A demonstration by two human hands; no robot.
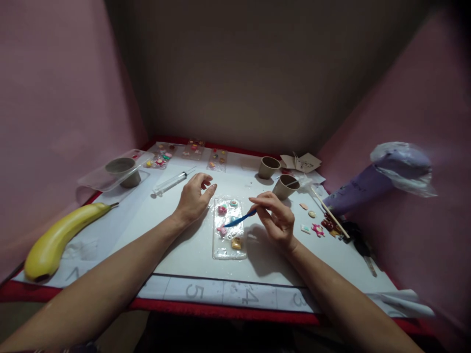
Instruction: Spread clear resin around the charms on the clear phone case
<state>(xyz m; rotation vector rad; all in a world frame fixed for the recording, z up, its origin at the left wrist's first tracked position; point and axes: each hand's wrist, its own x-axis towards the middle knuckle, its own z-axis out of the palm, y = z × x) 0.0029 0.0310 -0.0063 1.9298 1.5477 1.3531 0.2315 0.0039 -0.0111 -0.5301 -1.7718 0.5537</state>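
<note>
A clear phone case [228, 255] lies flat on the white board, covered in a glossy transparent layer. Stuck about it are small charms: a red one [222, 210], a pink one [222, 230], a yellow-brown one [236, 243] and a round one at the top. My right hand [275, 218] pinches a slim blue plastic modelling tool [241, 218], its tip at the pink charm. Just beyond the case's upper left corner, my left hand [196, 196] rests with fingers loosely curled and thumb apart, holding nothing.
A syringe [170, 184] lies behind my left hand. Two paper cups [270, 167] stand back right, one with a stick. Loose charms [318, 230], a wooden stick [330, 212] and a purple bag [362, 186] are right. A banana [62, 240] and a plastic lid [110, 179] are left.
</note>
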